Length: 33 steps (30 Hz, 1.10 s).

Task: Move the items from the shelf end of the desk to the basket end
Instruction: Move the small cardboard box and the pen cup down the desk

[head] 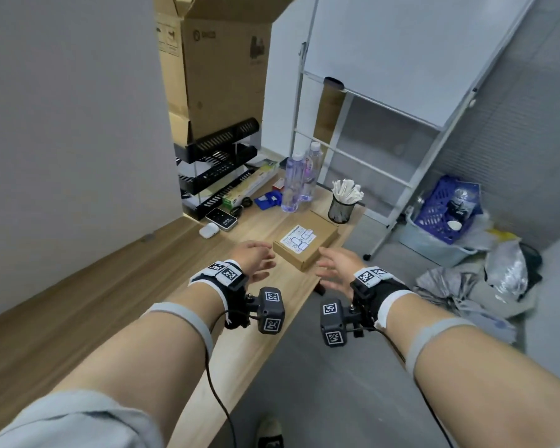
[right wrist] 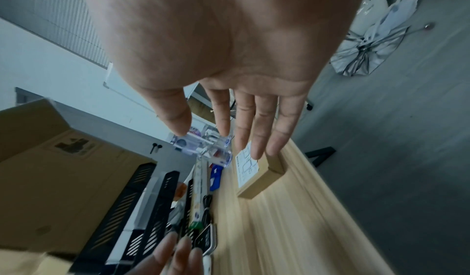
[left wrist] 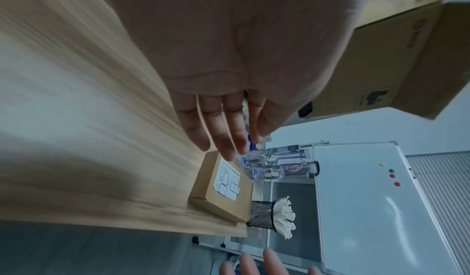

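Observation:
A flat brown cardboard box [head: 304, 242] with a white label lies near the desk's right edge. My left hand [head: 256, 258] hovers just short of its left corner, and my right hand [head: 335, 266] hovers by its near right corner. Both hands have straight, spread fingers and hold nothing. The left wrist view shows the left hand's fingertips [left wrist: 223, 138] just above the box [left wrist: 223, 191]. In the right wrist view the right hand's fingertips [right wrist: 254, 144] overlap the box [right wrist: 257, 179]; contact cannot be told.
Beyond the box stand two clear water bottles [head: 299, 179] and a mesh cup of white sticks [head: 341, 206]. A black tiered shelf [head: 217, 169], a long carton [head: 251, 185], a blue item [head: 269, 199], a small screen device [head: 222, 218] and a white earbud case [head: 208, 229] crowd the far end.

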### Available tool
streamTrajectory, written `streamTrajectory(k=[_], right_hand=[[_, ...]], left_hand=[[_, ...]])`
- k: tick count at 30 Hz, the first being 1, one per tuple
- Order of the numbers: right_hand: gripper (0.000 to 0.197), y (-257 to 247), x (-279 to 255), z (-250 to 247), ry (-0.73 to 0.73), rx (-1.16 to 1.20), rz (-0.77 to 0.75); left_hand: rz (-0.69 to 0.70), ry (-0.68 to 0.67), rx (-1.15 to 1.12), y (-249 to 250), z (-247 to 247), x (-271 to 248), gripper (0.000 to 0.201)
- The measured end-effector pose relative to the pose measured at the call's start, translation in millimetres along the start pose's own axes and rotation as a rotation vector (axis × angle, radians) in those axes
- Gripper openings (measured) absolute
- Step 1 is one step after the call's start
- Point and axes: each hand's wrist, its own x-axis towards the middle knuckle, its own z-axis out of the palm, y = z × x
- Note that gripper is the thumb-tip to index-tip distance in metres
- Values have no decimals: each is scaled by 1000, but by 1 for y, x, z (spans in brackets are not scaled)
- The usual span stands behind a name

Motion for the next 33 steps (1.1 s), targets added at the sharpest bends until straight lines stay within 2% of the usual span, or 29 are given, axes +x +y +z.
streamTrajectory(k=[5,8,11,13,16,17,21,24,26,30,31,33], right_hand=[[29,-19,59,-48,60,-127,57],[25,-29,89,-74,101,-194,87],[30,-35,123,-94,111,-300,117],[37,-39,148,-105,116,-378,141],[63,-43,192,-116,99,-466,165],[70,-46,209,-120,89,-492,159],[87,-59,275,-135,86,-608,95],[97,-63,320,-146,108,-642,52],[101,-62,344,-149,118,-642,6],[116,-59,385,-149,24,-644,-57],[115,-61,390,-147,7,-646,-86],[101,-65,396,-142,-43,-668,-135]], left_hand=[[-131,-13,7,2,38,62,12],[-174,-9,23,3,52,87,12],[-200,35,11,6,61,110,10],[-223,87,3,5,66,126,5],[-269,185,40,-1,77,148,4],[-276,223,63,-3,80,155,8],[-288,410,64,-16,94,183,68],[-311,550,81,-28,109,198,86],[-340,590,114,-36,120,206,92],[-426,632,216,-46,131,218,102],[-429,644,248,-47,132,221,97],[-413,672,298,-51,133,224,81]])
